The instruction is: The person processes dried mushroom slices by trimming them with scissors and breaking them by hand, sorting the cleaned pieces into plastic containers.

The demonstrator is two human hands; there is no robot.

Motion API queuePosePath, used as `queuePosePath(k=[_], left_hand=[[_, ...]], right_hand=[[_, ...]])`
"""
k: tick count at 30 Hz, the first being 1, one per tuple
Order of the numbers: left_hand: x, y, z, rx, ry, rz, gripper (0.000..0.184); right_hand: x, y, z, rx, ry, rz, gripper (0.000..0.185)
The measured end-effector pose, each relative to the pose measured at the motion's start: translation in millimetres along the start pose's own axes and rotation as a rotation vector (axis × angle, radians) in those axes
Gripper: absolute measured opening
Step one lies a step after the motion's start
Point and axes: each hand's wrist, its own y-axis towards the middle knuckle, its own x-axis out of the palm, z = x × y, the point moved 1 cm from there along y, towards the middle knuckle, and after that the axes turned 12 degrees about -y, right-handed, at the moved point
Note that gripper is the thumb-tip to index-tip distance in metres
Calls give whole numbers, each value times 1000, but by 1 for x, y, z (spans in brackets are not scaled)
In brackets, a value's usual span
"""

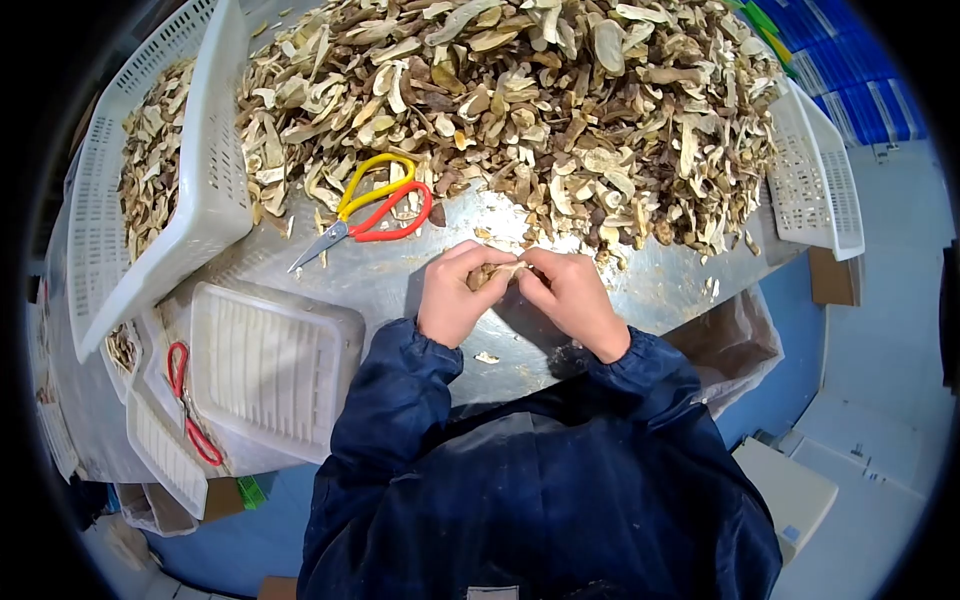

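My left hand (460, 294) and my right hand (574, 298) meet over the metal table (400, 285), both closed on one dried mushroom slice (498, 271). Fingers of each hand pinch it, so much of the slice is covered. Beyond my hands rises a large heap of dried mushroom slices (520, 110). To the left of the heap's near edge lie scissors with one yellow and one red handle (365, 215), their blades pointing toward the lower left. A small pale fragment (487, 357) rests on the table just below my hands.
White perforated baskets stand at the left (215, 190) and right (815, 175). A shallow plastic tray (265, 360) and red-handled scissors (190, 405) lie at the left front. Below the right table edge is a lined bin (735, 345). Blue crates (850, 70) are at the upper right.
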Motion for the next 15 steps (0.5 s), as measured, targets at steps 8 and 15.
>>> queuePosePath(k=[8, 15], left_hand=[[3, -4, -3, -323, -418, 11, 13], [5, -6, -10, -481, -761, -56, 14]], right_hand=[[9, -9, 2, 113, 324, 6, 18], [7, -10, 4, 72, 336, -59, 25]])
